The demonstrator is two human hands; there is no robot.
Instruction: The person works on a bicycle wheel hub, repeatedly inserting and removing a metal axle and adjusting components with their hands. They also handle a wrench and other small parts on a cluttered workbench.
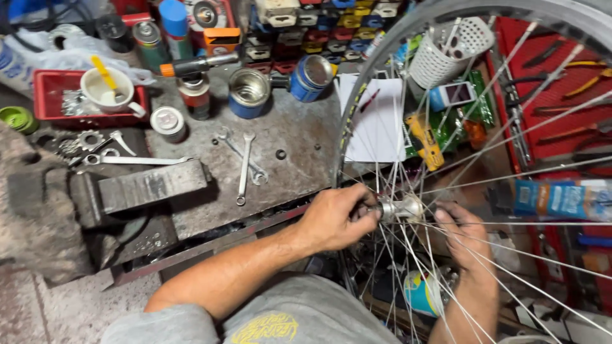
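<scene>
At workbench edge, left hand [335,220] and right hand [462,230] pinching shiny hub [400,207], thin spokes [510,175]

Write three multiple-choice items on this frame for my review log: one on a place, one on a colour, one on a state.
1. Where do the two crossed wrenches lie?
A. on the grey metal bench top
B. inside the red tray
C. in the white basket

2. What colour is the tray that holds the white cup?
A. blue
B. red
C. yellow

3. How does the left hand stand to the wheel hub?
A. lifted well clear of it
B. flat on the bench
C. fingers closed on its end

Answers:
1 A, they lie on bare metal beside the vise.
2 B, its rim is red around the cup.
3 C, the fingers wrap the hub's left end, while the right hand sits behind the spokes at the other end.
</scene>
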